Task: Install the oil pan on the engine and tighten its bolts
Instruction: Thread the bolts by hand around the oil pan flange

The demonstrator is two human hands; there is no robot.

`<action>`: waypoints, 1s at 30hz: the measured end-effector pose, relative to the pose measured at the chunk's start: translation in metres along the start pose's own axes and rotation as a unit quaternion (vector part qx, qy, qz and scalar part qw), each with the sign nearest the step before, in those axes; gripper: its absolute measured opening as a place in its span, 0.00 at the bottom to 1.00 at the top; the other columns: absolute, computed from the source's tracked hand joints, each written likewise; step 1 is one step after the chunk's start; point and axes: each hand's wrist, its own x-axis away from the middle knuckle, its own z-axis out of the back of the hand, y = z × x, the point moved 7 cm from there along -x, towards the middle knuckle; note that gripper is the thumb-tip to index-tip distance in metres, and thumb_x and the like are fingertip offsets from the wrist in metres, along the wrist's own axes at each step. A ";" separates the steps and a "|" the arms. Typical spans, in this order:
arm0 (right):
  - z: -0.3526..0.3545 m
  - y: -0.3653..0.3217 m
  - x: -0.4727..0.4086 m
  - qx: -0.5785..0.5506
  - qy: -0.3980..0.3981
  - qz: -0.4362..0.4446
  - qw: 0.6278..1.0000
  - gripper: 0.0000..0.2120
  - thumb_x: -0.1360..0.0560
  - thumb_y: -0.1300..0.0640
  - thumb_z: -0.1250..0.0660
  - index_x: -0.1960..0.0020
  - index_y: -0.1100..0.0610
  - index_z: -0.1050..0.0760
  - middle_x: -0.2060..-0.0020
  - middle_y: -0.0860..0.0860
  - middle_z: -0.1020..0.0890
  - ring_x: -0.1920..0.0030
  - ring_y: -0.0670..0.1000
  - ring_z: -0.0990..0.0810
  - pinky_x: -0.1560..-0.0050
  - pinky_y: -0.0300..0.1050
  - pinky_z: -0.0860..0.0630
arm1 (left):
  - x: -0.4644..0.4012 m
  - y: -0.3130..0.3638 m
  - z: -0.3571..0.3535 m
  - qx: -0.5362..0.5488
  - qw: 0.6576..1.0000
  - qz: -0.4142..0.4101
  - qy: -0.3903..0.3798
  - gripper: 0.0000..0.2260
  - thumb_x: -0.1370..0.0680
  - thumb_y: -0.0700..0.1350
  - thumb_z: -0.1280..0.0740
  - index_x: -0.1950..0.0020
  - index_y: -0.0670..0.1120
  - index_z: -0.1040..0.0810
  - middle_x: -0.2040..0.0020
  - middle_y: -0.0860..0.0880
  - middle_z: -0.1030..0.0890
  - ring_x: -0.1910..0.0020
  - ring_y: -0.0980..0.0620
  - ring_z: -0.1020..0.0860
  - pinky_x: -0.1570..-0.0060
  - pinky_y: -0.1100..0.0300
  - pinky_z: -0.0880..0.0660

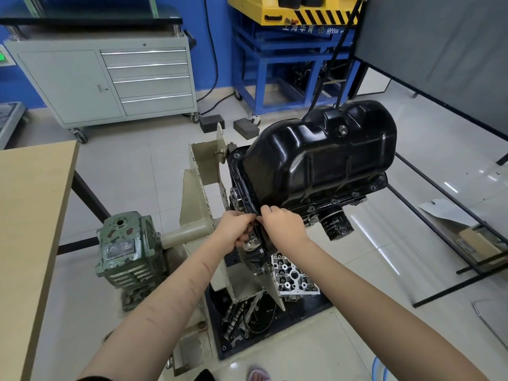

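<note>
One view only, from a wide-angle camera on the person's head, facing forward and steeply down. It sits close above both forearms, which reach in from the bottom edge toward the engine stand [200, 193] at centre. Straight lines bow near the frame's edges, and the floor fills the surroundings.

The glossy black stamped-steel oil pan [324, 158] sits on the engine block [343, 199], mounted on the beige metal stand [200, 188]. Both hands meet at the pan's near left corner. The green cast gearbox [129, 248] lies left; the grey drawer cabinet [110, 81] stands behind.
</note>
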 end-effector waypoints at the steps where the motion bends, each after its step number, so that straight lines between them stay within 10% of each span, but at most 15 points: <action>1: -0.008 0.000 0.000 -0.040 -0.030 0.004 0.999 0.13 0.27 0.51 0.32 0.54 0.62 0.25 0.60 0.55 0.20 0.59 0.53 0.19 0.68 0.42 0.27 | 0.000 0.000 0.000 0.000 1.000 0.000 -0.002 0.09 0.24 0.40 0.38 0.64 0.44 0.30 0.75 0.49 0.33 0.85 0.58 0.41 0.82 0.72 0.48; 8: -0.025 0.003 0.003 -0.046 -0.086 0.022 0.995 0.08 0.22 0.61 0.43 0.43 0.60 0.32 0.46 0.55 0.26 0.45 0.54 0.26 0.55 0.46 0.27 | -0.001 0.001 -0.001 0.005 1.000 -0.001 -0.003 0.10 0.23 0.40 0.38 0.64 0.43 0.31 0.74 0.48 0.33 0.86 0.58 0.42 0.82 0.72 0.48; 12: 0.000 -0.001 0.001 0.087 -0.010 0.005 0.996 0.12 0.39 0.46 0.24 0.63 0.52 0.22 0.69 0.48 0.21 0.69 0.43 0.21 0.77 0.36 0.31 | -0.001 0.001 -0.001 0.003 1.000 -0.001 -0.003 0.11 0.23 0.40 0.38 0.66 0.44 0.32 0.74 0.48 0.34 0.86 0.58 0.42 0.82 0.72 0.48; 17: 0.001 -0.001 0.003 0.096 -0.022 -0.014 0.995 0.13 0.37 0.43 0.27 0.62 0.52 0.22 0.70 0.47 0.20 0.71 0.43 0.21 0.78 0.35 0.34 | -0.001 0.001 -0.001 0.006 1.000 -0.003 -0.008 0.12 0.23 0.40 0.38 0.67 0.44 0.33 0.74 0.48 0.34 0.86 0.57 0.42 0.82 0.73 0.48; 21: -0.021 -0.004 0.003 0.029 -0.073 0.025 0.997 0.10 0.20 0.57 0.47 0.41 0.59 0.34 0.51 0.53 0.21 0.53 0.56 0.20 0.66 0.44 0.35 | 0.000 0.002 -0.001 0.003 1.000 -0.004 -0.007 0.12 0.23 0.40 0.38 0.67 0.44 0.33 0.74 0.48 0.34 0.86 0.57 0.42 0.82 0.72 0.48; 30: -0.014 -0.007 -0.005 0.022 -0.070 0.021 0.997 0.08 0.22 0.63 0.47 0.45 0.61 0.32 0.52 0.55 0.19 0.53 0.58 0.19 0.70 0.40 0.39 | 0.002 0.002 -0.001 0.009 1.000 0.006 -0.005 0.13 0.24 0.39 0.38 0.69 0.43 0.33 0.76 0.49 0.34 0.86 0.57 0.43 0.81 0.73 0.48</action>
